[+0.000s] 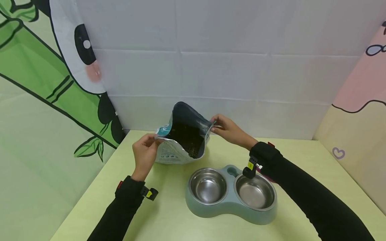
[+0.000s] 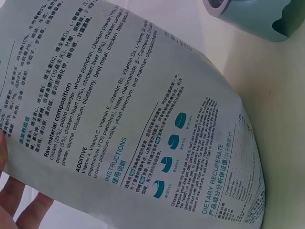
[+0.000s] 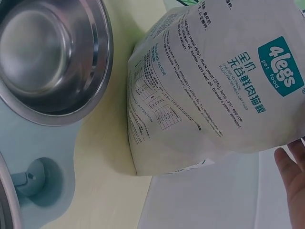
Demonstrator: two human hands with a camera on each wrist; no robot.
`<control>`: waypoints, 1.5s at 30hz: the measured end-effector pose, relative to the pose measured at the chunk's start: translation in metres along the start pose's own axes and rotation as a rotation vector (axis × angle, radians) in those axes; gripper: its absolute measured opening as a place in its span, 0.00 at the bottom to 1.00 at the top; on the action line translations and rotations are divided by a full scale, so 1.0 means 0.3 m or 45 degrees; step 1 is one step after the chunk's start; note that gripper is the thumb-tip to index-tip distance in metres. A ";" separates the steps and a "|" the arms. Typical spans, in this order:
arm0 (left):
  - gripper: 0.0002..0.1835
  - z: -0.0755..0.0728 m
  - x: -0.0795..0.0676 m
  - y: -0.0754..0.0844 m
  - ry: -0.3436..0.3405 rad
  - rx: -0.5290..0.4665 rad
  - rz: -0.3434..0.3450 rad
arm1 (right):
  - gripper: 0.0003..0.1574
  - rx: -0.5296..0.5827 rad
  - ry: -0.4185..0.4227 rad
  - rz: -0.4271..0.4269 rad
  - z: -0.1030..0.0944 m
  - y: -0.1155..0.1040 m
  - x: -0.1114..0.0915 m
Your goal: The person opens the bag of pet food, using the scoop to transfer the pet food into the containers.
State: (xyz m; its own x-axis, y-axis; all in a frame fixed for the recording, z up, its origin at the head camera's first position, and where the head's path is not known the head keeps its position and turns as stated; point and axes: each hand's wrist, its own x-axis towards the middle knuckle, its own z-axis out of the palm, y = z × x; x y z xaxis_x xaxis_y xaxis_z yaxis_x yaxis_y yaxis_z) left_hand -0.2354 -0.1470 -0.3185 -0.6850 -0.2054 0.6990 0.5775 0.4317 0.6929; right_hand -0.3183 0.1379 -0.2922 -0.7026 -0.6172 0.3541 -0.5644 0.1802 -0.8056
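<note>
In the frame's middle, the left hand (image 1: pixel 145 152) and right hand (image 1: pixel 230 130) pinch opposite rim edges of the bag (image 1: pixel 170 153), apparently keeping its mouth spread; the double bowl (image 1: pixel 230 204) sits lower right of centre

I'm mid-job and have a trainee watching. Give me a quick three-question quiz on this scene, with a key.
1. How many metal bowls sit in the blue-green stand?
2. True or false: the left hand and right hand both grip the rim of the open cat food bag.
3. Fill in: the teal logo on the bag reads "____ pet food".

Key: 1. Two. 2. True. 3. 4legs.
</note>
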 end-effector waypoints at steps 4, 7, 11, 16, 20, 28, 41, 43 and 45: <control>0.05 -0.001 -0.007 0.009 -0.010 -0.017 -0.011 | 0.15 0.019 0.001 -0.011 0.001 0.009 -0.007; 0.05 0.001 -0.009 0.005 -0.006 -0.018 -0.019 | 0.14 0.020 0.008 -0.020 0.001 0.013 -0.011; 0.04 0.002 -0.013 -0.004 -0.005 -0.022 0.008 | 0.14 0.019 0.014 -0.028 0.003 0.017 -0.020; 0.03 -0.004 -0.022 -0.002 -0.003 -0.010 0.029 | 0.14 0.043 0.028 -0.044 0.012 0.024 -0.028; 0.03 -0.007 -0.030 -0.002 0.000 -0.007 0.032 | 0.14 0.049 0.028 -0.051 0.019 0.029 -0.032; 0.05 -0.012 -0.044 0.004 -0.030 -0.012 0.072 | 0.15 0.054 0.010 -0.040 0.022 0.032 -0.056; 0.06 0.020 -0.052 0.013 -0.063 -0.014 0.066 | 0.14 0.038 -0.016 -0.109 -0.016 0.065 -0.067; 0.06 0.030 -0.052 0.016 -0.064 -0.003 0.056 | 0.14 0.040 -0.021 -0.113 -0.026 0.074 -0.065; 0.06 0.040 -0.054 0.018 -0.065 0.011 0.051 | 0.15 0.046 -0.029 -0.121 -0.035 0.083 -0.064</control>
State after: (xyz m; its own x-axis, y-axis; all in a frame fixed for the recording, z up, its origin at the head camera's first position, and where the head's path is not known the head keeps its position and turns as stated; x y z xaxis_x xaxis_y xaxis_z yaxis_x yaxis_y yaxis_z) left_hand -0.2266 -0.1307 -0.3281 -0.6833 -0.1431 0.7160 0.6011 0.4465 0.6629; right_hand -0.3235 0.1623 -0.3140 -0.6363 -0.6478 0.4190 -0.6117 0.0926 -0.7857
